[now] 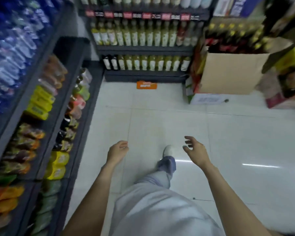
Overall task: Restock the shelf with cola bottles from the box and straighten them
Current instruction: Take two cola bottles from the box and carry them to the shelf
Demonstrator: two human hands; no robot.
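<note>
I stand in a shop aisle, looking down at a white tiled floor. My left hand (118, 150) hangs low over the floor with its fingers loosely curled and nothing in it. My right hand (195, 149) is beside it, fingers spread, also holding nothing. An open brown cardboard box (228, 72) stands at the far right, with dark bottles with yellow caps (232, 36) showing inside its top. It is far from both hands. The frame is blurred.
A dark shelf unit (46, 103) full of drink bottles runs along the left. Another shelf (143, 48) with pale green bottles closes the aisle ahead. An orange sticker (146, 85) lies on the floor. More cartons (283, 101) sit at the right.
</note>
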